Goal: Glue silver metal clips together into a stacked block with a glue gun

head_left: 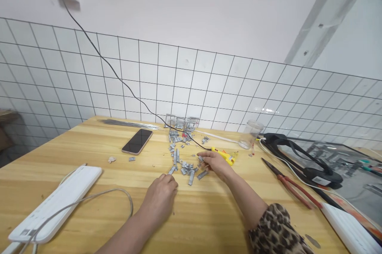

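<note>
Small grey, metal-looking pieces [187, 167] lie in a loose heap on the wooden table, with more of them trailing toward the wall. My right hand [217, 165] reaches over the right side of this heap, its fingers stretched and apart, the fingertips close to a few pieces. Just beyond it lies a yellow glue gun [226, 156] with a black cord. In front of the heap, my left hand [161, 195] rests near the tabletop with its fingers curled in. Whatever those fingers hold, if anything, is hidden.
A phone [137, 141] and a white power strip [58, 206] lie to the left. Thin metal rods [128, 123] lie at the back. A clear plastic cup [250, 134], red-handled pliers [288, 184] and a black strap [301, 156] are on the right. A wire grid [197, 83] stands behind.
</note>
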`<state>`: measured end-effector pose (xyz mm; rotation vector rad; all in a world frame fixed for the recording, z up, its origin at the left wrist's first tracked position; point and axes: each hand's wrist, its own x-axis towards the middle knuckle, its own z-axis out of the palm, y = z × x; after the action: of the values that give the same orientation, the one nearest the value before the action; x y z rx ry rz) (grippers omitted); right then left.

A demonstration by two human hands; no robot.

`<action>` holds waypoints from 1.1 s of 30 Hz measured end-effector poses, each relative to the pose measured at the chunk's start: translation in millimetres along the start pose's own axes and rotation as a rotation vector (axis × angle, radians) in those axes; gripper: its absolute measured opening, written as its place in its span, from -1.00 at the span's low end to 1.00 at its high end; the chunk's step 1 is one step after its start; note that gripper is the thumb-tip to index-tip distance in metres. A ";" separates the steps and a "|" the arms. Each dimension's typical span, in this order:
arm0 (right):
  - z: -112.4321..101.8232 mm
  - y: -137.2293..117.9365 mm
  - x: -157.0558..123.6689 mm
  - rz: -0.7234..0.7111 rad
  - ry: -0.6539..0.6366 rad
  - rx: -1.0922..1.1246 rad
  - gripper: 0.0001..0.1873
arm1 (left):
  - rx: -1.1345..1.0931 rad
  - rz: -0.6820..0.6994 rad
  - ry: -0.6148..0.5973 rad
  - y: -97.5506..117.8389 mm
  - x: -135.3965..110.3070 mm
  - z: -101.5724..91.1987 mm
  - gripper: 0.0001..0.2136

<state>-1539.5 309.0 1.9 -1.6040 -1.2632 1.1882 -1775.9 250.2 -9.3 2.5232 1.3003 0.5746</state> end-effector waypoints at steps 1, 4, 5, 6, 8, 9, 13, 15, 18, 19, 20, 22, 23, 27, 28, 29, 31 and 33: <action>-0.4 1.7 -6.8 0.009 -0.015 0.060 -0.76 | -0.005 -0.031 0.022 -2.1 0.6 -0.7 -0.73; 2.6 5.7 -26.6 0.026 -0.066 0.240 -0.80 | -0.025 -0.148 0.110 -9.2 3.4 -3.3 -0.79; 4.6 6.9 -32.7 0.031 -0.080 0.294 -0.81 | -0.036 -0.190 0.132 -11.6 4.9 -4.1 -0.81; 6.8 8.3 -38.4 0.036 -0.092 0.343 -0.82 | -0.050 -0.229 0.144 -13.7 6.5 -4.8 -0.83; 11.1 11.7 -48.3 0.043 -0.112 0.412 -0.81 | -0.096 -0.290 0.146 -17.6 10.0 -5.8 -0.89; 13.0 13.7 -52.3 0.044 -0.119 0.432 -0.78 | -0.129 -0.314 0.143 -19.5 11.7 -6.1 -0.92; 18.1 21.4 -60.8 0.013 -0.119 0.437 -0.64 | -0.352 -0.397 0.146 -27.9 16.0 -6.8 -0.84; 20.0 23.9 -61.6 -0.024 -0.095 0.415 -0.62 | -0.506 -0.422 0.132 -31.9 16.4 -6.6 -0.77; 23.7 25.7 -61.6 -0.088 -0.041 0.359 -0.65 | -0.709 -0.434 0.116 -33.7 15.7 -5.7 -0.68; 25.2 25.9 -61.6 -0.108 -0.023 0.336 -0.66 | -0.763 -0.434 0.116 -32.6 15.4 -5.6 -0.65; 26.7 26.0 -61.8 -0.126 -0.009 0.312 -0.67 | -0.809 -0.432 0.116 -30.6 15.0 -5.6 -0.62; 29.4 25.9 -62.2 -0.154 0.015 0.266 -0.69 | -0.880 -0.422 0.109 -24.6 14.2 -6.7 -0.60; 30.5 25.6 -62.5 -0.164 0.025 0.246 -0.70 | -0.908 -0.414 0.101 -21.1 13.7 -7.7 -0.59; 31.5 22.8 -64.3 -0.180 0.046 0.168 -0.73 | -0.969 -0.389 0.076 -8.8 10.7 -12.9 -0.63; 31.2 21.8 -64.9 -0.184 0.045 0.150 -0.73 | -0.977 -0.386 0.075 -6.9 9.8 -14.0 -0.64; 30.9 20.8 -65.6 -0.190 0.044 0.134 -0.74 | -0.983 -0.384 0.075 -5.4 9.1 -14.9 -0.65; 30.5 19.1 -67.0 -0.206 0.037 0.109 -0.75 | -0.991 -0.379 0.079 -3.6 8.0 -15.8 -0.67; 31.0 18.1 -68.4 -0.222 0.020 0.100 -0.75 | -0.994 -0.370 0.082 -2.6 7.6 -15.7 -0.69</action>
<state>-1569.7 238.9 -9.4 -1.3615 -1.3102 1.0760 -1780.9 258.5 5.4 1.4331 1.0681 0.9371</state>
